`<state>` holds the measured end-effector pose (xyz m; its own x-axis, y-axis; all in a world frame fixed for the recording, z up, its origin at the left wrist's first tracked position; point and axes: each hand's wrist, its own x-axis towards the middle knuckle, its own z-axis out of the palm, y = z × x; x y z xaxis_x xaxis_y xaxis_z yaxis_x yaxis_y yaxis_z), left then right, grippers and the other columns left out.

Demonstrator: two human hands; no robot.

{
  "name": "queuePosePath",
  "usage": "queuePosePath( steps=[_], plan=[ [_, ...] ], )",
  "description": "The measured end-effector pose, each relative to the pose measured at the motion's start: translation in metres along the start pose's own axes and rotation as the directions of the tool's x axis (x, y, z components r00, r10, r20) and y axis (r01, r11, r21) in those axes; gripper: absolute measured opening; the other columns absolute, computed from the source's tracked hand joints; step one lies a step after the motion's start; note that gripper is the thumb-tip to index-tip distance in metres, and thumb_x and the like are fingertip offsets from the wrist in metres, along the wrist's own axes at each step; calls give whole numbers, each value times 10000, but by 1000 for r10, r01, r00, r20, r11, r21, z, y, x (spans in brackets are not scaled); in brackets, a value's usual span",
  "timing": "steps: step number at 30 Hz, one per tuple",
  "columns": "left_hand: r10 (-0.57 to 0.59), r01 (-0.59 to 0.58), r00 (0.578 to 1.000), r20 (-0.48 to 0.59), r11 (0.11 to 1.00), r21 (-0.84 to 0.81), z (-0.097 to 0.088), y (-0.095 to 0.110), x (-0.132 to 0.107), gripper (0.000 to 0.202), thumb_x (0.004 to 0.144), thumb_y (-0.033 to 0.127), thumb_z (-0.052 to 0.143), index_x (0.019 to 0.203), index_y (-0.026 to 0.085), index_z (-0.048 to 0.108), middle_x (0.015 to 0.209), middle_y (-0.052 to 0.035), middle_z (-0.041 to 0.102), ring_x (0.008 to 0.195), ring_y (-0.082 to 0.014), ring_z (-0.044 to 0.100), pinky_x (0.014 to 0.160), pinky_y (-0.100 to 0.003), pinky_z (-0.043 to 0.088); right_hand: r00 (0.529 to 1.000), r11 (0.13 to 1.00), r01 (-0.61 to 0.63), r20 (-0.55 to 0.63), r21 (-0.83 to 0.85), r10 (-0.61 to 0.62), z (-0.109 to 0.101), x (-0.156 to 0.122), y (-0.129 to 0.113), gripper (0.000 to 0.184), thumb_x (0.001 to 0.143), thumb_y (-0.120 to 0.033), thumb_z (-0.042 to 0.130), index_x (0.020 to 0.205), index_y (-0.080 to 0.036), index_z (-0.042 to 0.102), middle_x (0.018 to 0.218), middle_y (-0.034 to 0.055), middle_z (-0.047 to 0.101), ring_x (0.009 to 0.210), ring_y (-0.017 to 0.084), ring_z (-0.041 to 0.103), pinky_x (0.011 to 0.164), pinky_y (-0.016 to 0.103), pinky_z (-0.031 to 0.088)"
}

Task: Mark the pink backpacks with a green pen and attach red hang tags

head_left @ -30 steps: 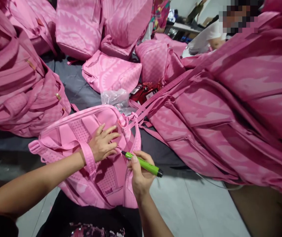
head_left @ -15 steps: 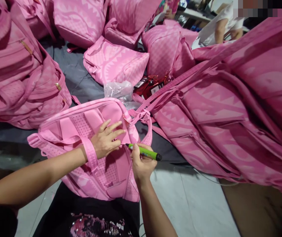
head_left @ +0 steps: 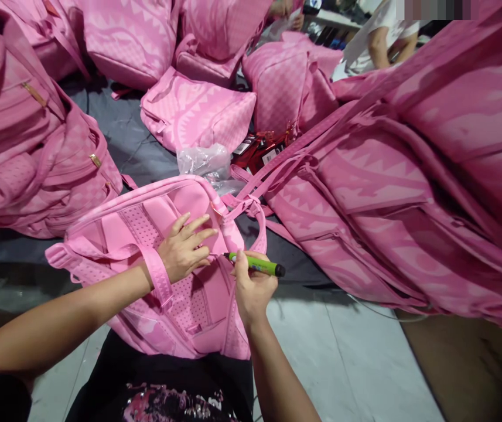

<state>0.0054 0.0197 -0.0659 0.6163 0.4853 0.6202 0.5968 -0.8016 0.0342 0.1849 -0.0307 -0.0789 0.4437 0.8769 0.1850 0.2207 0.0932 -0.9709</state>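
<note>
A pink backpack [head_left: 193, 199] lies across my lap with its padded back and shoulder straps facing up. My left hand [head_left: 186, 247] rests on the back padding with fingers spread, and its wrist passes under a pink strap [head_left: 159, 275]. In my right hand [head_left: 254, 287], a green marker pen [head_left: 259, 265] with black ends is gripped between thumb and fingers. The pen's tip points left, close to my left fingertips; whether it touches the fabric I cannot tell.
More pink backpacks are piled at the left [head_left: 44, 135], the back [head_left: 202, 108] and the right [head_left: 378, 176]. Crumpled clear plastic [head_left: 204, 161] and red tags [head_left: 255, 149] lie behind my backpack. A person's arm [head_left: 378, 47] shows at the back right.
The view has shifted slightly, so the surrounding bags sit a little further left. Both hands keep nearly the same places on the backpack, and the pen stays in my right hand.
</note>
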Motion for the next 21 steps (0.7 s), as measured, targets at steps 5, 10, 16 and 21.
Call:
queuePosePath(
  steps=[5,10,16,21],
  plan=[
    [-8,8,1000,3,1000,4,0,1,1,194,872,319,688,760,175,623,1256,-33,668,1345,-291,470,1227,-504,178,999,999,-33,43,27,32,0,2,0,305,853,-445,685,856,-142,646,671,33,662,537,147,606,509,254,490],
    [-7,7,1000,5,1000,7,0,1,1,161,864,301,694,784,177,632,1266,-37,663,1353,-302,459,1218,-511,201,995,1000,-11,96,-3,11,0,3,-1,312,867,-456,664,851,-145,651,639,19,646,546,153,609,548,267,505],
    [-6,6,1000,4,1000,3,0,0,0,177,870,323,687,793,174,629,1273,-40,658,1356,-308,453,1219,-516,185,995,996,33,91,-82,-25,-3,7,-2,321,871,-462,647,826,-144,654,655,31,659,570,166,625,592,282,516],
    [-11,11,1000,0,1000,20,3,1,-1,133,847,297,702,812,182,644,1273,-44,654,1378,-292,424,1220,-516,187,980,980,157,144,-122,-139,-3,13,-10,315,889,-445,616,791,-150,665,674,40,677,589,168,640,582,259,500]
  ],
)
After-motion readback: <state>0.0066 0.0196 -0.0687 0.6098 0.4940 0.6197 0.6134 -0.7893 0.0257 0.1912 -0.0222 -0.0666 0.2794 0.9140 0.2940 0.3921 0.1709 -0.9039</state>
